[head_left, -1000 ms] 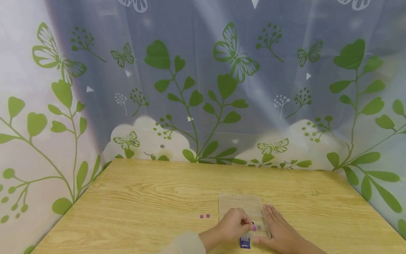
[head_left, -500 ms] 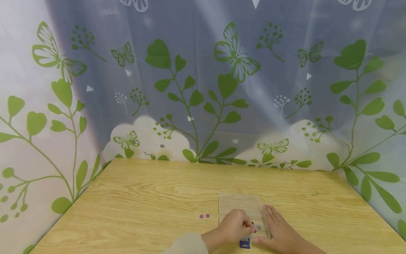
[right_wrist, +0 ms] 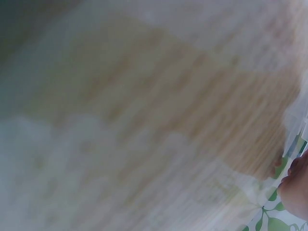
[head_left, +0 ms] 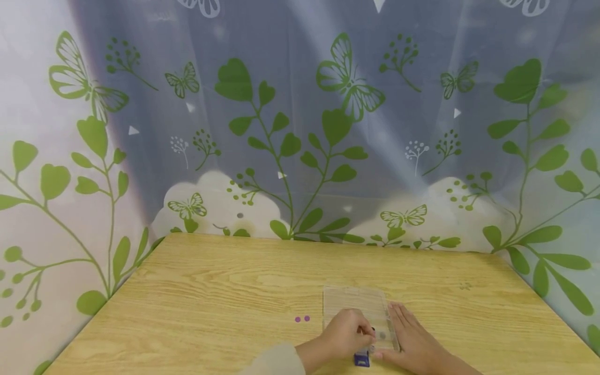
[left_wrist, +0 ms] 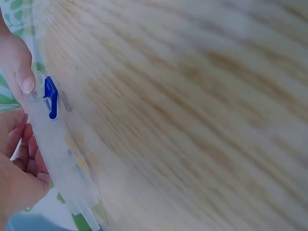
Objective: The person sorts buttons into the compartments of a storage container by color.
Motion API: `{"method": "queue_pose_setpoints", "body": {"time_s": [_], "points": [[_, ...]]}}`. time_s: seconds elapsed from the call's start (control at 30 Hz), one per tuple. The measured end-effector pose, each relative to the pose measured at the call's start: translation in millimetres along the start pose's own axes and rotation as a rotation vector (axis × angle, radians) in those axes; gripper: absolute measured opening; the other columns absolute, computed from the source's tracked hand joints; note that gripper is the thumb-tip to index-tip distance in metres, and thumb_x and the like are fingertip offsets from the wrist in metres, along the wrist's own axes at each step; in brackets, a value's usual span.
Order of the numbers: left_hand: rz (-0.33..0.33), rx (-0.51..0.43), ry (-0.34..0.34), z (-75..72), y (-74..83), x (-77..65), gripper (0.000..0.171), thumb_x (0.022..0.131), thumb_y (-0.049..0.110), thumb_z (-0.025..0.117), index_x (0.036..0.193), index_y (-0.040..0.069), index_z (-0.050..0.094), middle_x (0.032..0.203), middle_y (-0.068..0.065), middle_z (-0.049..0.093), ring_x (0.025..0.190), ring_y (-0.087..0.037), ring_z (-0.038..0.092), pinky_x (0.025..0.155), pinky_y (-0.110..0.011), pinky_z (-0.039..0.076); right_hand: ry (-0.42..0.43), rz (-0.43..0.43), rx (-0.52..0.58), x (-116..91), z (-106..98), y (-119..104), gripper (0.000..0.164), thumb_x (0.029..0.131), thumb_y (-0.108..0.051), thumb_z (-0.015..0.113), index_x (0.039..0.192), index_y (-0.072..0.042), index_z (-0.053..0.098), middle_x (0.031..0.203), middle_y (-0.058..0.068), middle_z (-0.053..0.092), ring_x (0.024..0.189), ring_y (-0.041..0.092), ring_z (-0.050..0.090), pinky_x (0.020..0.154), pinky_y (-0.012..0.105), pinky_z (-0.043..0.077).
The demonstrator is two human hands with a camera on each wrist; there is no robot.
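A clear plastic box (head_left: pixel 354 298) with a blue latch (head_left: pixel 362 359) at its front edge lies flat on the table. Over its front right part is my left hand (head_left: pixel 344 333), fingers curled and fingertips close together, just above the box. No disc shows at those fingertips; one hidden there cannot be ruled out. A grey round spot (head_left: pixel 382 335) shows on the box beside them. My right hand (head_left: pixel 419 344) lies along the box's right side with straight fingers, thumb by the front corner. In the left wrist view, the left hand (left_wrist: pixel 21 168) is beside the box wall.
Two purple discs (head_left: pixel 302 319) lie side by side on the wooden table (head_left: pixel 211 302), left of the box. A printed curtain (head_left: pixel 300 130) with leaves and butterflies stands behind the table. The right wrist view is mostly blurred tabletop.
A purple disc showed at my left fingertips in both earlier frames, slightly lower in the second. It is now out of sight. The right hand and the box have stayed put.
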State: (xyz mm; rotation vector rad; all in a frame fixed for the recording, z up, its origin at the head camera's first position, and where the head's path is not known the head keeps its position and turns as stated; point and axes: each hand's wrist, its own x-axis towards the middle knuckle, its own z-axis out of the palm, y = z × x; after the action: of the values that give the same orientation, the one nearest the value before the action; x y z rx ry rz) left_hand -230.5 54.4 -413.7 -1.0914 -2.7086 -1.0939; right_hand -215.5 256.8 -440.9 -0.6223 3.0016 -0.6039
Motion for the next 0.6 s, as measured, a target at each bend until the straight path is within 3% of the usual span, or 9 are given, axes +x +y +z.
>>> {"method": "queue_pose_setpoints", "body": {"time_s": [0.23, 0.37, 0.6], "points": [[0.032, -0.070, 0.019, -8.2, -8.0, -2.7, 0.006, 0.082, 0.009, 0.068, 0.082, 0.008, 0.073, 0.077, 0.006, 0.064, 0.071, 0.008, 0.049, 0.066, -0.007, 0.043, -0.035, 0.023, 0.011, 1, -1, 0, 0.098, 0.083, -0.058, 0.056, 0.141, 0.013, 0.019, 0.147, 0.033, 0.018, 0.137, 0.048, 0.015, 0.106, 0.062, 0.017], [0.008, -0.135, 0.022, -18.2, -10.9, -5.6, 0.007, 0.083, 0.008, 0.066, 0.083, 0.007, 0.073, 0.079, 0.005, 0.064, 0.074, 0.006, 0.050, 0.069, -0.011, 0.045, -0.037, 0.033, 0.005, 1, -1, 0, 0.099, 0.083, -0.059, 0.055, 0.141, 0.012, 0.020, 0.147, 0.033, 0.019, 0.137, 0.048, 0.015, 0.106, 0.062, 0.019], [-0.029, -0.157, 0.048, -32.8, -19.0, -11.1, 0.006, 0.083, 0.008, 0.066, 0.084, 0.005, 0.072, 0.081, 0.003, 0.063, 0.077, 0.004, 0.050, 0.072, -0.012, 0.045, -0.033, 0.033, -0.012, 0, -2, -2, 0.101, 0.082, -0.061, 0.055, 0.141, 0.013, 0.020, 0.147, 0.034, 0.019, 0.136, 0.050, 0.016, 0.106, 0.062, 0.020]]}}
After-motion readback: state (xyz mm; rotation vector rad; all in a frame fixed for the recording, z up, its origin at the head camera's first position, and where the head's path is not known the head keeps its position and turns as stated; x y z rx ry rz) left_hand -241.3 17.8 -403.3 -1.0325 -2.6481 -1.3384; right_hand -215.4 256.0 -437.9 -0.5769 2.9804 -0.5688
